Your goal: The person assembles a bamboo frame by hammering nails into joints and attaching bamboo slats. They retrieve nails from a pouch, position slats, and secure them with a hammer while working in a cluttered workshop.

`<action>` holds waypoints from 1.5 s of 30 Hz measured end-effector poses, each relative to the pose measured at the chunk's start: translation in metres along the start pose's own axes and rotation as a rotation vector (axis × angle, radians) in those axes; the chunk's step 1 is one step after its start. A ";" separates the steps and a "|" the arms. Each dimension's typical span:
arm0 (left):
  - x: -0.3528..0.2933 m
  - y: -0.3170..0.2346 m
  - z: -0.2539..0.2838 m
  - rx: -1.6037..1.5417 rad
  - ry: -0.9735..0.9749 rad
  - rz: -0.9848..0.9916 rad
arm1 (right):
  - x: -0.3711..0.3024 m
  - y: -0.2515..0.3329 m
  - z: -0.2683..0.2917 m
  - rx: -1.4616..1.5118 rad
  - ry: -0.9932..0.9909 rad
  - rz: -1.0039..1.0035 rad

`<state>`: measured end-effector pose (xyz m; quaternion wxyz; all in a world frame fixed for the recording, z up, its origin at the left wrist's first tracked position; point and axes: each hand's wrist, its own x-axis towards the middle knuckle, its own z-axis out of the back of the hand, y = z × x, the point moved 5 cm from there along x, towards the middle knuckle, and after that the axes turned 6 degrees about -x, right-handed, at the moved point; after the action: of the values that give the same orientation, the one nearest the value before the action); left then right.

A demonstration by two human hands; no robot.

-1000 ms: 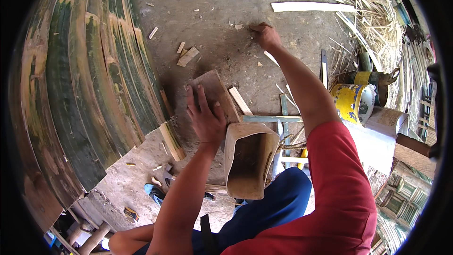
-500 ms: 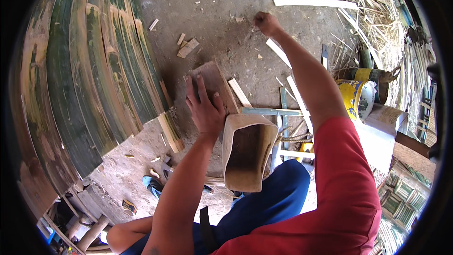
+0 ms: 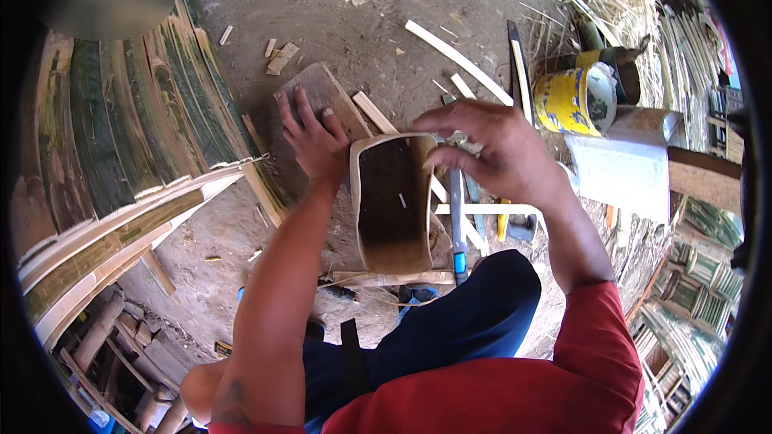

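Observation:
My left hand lies flat with spread fingers on a worn wooden block. Beside it stands an off-white, box-shaped container with an open top and a dark inside; a small pale chip shows in it. My right hand is at the container's far right corner, thumb and fingers apart. I see nothing between those fingers, and whether they touch the rim I cannot tell.
Split bamboo slats form a raised surface on the left. Pale strips and wood scraps lie on the dirt floor. Right of me are a yellow-and-white bucket, a whitish sheet and a long grey tool with a blue end.
My right hand has come back from far out over the floor, where it was a fist, to the container, with its fingers now apart. My left hand stays on the block. The view has shifted.

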<state>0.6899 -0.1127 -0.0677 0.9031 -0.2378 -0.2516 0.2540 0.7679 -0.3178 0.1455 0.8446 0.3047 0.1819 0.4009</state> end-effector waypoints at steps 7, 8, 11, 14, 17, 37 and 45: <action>-0.016 0.034 0.051 -0.508 0.302 0.343 | -0.142 -0.003 0.033 0.266 -0.124 -0.364; -0.032 0.041 0.076 -0.641 0.341 0.520 | -0.166 -0.002 0.029 0.296 -0.114 -0.310; -0.113 0.030 0.183 -0.580 0.611 0.883 | -0.265 -0.013 0.002 -0.022 0.102 -0.675; -0.176 -0.027 0.321 -0.474 0.884 0.867 | -0.399 0.021 -0.013 -0.067 0.324 -0.915; -0.190 -0.103 0.462 -0.476 0.999 0.621 | -0.542 0.099 0.005 0.021 0.229 -1.411; -0.174 -0.381 0.846 -0.642 0.910 -0.438 | -0.444 0.555 0.034 1.741 -0.670 -1.019; -0.239 -0.169 0.897 -0.470 0.790 0.202 | -0.446 0.814 0.111 1.549 -0.163 -0.482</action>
<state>0.0532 -0.1080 0.6288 0.8222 -0.5376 0.0850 0.1666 0.0949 -0.3093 0.7940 0.4680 0.7831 0.4058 -0.0546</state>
